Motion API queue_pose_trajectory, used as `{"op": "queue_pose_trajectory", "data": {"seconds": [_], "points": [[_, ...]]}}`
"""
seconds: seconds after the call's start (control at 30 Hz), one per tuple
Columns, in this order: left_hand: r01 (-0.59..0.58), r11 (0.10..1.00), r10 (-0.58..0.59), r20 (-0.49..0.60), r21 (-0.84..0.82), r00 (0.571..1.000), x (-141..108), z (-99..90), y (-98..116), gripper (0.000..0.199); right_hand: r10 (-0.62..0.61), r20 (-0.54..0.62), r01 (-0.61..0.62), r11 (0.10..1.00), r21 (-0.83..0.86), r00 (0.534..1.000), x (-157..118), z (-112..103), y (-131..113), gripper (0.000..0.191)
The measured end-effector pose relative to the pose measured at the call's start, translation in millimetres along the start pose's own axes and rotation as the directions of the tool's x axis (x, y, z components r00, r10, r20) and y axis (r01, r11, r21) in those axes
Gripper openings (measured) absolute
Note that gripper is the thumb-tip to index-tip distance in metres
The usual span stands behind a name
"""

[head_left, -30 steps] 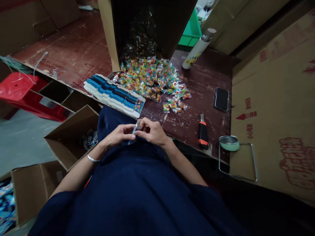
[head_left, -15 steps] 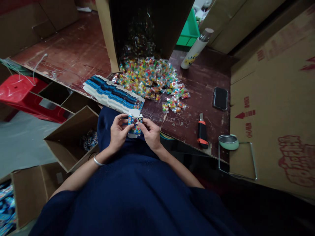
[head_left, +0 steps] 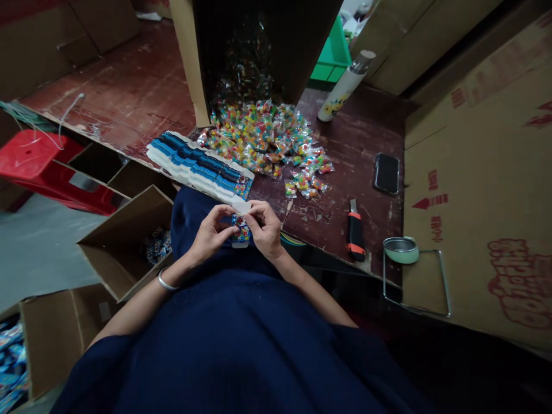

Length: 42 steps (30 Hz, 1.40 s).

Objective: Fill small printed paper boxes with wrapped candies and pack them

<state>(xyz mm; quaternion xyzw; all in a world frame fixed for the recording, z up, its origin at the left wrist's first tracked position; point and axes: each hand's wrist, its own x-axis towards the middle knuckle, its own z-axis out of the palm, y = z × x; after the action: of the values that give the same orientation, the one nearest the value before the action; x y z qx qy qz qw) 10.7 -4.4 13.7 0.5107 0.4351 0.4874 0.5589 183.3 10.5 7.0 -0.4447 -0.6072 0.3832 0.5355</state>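
Note:
Just off the table's front edge, a small printed blue candy box [head_left: 241,228] is held between both hands, with a white flap up at its top and another at its bottom. My left hand [head_left: 214,232] grips its left side with thumb and fingers. My right hand [head_left: 264,230] pinches the upper right side by the top flap. Beyond the hands lies a long row of flat blue-and-white boxes [head_left: 194,167]. Behind that row, clear packets of colourful candy [head_left: 267,135] spill from a tipped cardboard carton [head_left: 184,52].
To the right are a box cutter [head_left: 355,233], a phone [head_left: 386,173], a white bottle [head_left: 345,89] and a green cup [head_left: 401,251] in a wire holder. Open cartons [head_left: 129,253] stand lower left, near a red stool [head_left: 34,158]. A large carton [head_left: 474,230] walls the right.
Both hands have shifted slightly right and down with the small box. The right fingers have moved up to its top flap, and the box front is turned more toward me.

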Motion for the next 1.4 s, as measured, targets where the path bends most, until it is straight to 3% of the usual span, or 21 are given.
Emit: {"op": "queue_pose_trajectory", "data": {"seconds": [0.1, 0.27, 0.4, 0.5, 0.63, 0.73, 0.9, 0.97, 1.0, 1.07, 1.13, 1.2, 1.3, 1.33, 1.4], "points": [[-0.021, 1.000, 0.021, -0.061, -0.011, 0.998, 1, -0.3, 0, 0.049, 0.062, -0.011, -0.060, 0.993, 0.100, 0.998, 3, 1, -5, 0.031], [-0.018, 1.000, 0.018, -0.043, 0.005, 0.999, -1, -1.9, 4, 0.046, 0.108, 0.137, -0.127, 0.981, 0.144, 0.985, 13, -6, -12, 0.040], [-0.016, 0.998, 0.017, -0.018, 0.054, 1.000, -4, -2.7, 6, 0.043, 0.248, 0.167, -0.272, 0.953, 0.135, 0.954, 21, -12, -12, 0.040], [0.006, 0.999, -0.006, 0.004, 0.039, 1.000, -5, -2.4, 7, 0.045, 0.274, 0.155, -0.291, 0.951, 0.102, 0.949, 27, -17, -14, 0.039], [0.037, 0.999, -0.038, 0.036, 0.012, 0.999, -7, -1.2, 10, 0.056, 0.194, 0.195, -0.213, 0.974, 0.080, 0.961, 28, -20, -19, 0.037], [0.061, 0.998, -0.060, 0.064, -0.016, 0.996, -9, 0.8, 11, 0.049, 0.075, 0.229, -0.087, 0.995, 0.042, 0.971, 20, -22, -21, 0.039], [0.187, 0.982, -0.185, 0.125, -0.011, 0.975, -11, 4.6, 2, 0.038, -0.104, 0.368, 0.138, 0.988, -0.067, 0.924, 18, -42, -10, 0.036], [0.253, 0.967, -0.255, 0.209, 0.036, 0.944, -8, 0.9, -1, 0.038, -0.059, 0.288, 0.139, 0.954, -0.265, 0.956, 30, -62, 1, 0.028], [0.268, 0.960, -0.280, 0.259, 0.083, 0.924, -6, -3.4, -1, 0.038, -0.013, 0.164, 0.078, 0.916, -0.395, 0.986, 38, -74, 9, 0.024], [0.234, 0.945, -0.305, 0.350, 0.230, 0.886, 0, -16.6, 4, 0.038, 0.069, -0.046, -0.082, 0.761, -0.644, 0.997, 57, -96, 25, 0.021], [0.121, 0.900, -0.316, 0.434, 0.419, 0.844, 5, -33.7, 14, 0.047, 0.162, -0.120, -0.195, 0.608, -0.769, 0.979, 75, -113, 41, 0.025], [-0.015, 0.826, -0.361, 0.549, 0.564, 0.754, 8, -49.7, 26, 0.057, 0.210, -0.121, -0.219, 0.540, -0.813, 0.970, 89, -120, 54, 0.033], [-0.135, 0.759, -0.445, 0.659, 0.637, 0.607, 9, -61.5, 39, 0.043, 0.256, -0.047, -0.180, 0.527, -0.831, 0.965, 101, -120, 65, 0.030], [-0.135, 0.749, -0.464, 0.659, 0.649, 0.592, 9, -61.5, 41, 0.034, 0.268, -0.014, -0.159, 0.529, -0.833, 0.963, 104, -119, 66, 0.025], [-0.070, 0.750, -0.476, 0.611, 0.657, 0.632, 10, -57.0, 40, 0.022, 0.275, 0.048, -0.112, 0.537, -0.836, 0.960, 106, -119, 67, 0.015]]}}
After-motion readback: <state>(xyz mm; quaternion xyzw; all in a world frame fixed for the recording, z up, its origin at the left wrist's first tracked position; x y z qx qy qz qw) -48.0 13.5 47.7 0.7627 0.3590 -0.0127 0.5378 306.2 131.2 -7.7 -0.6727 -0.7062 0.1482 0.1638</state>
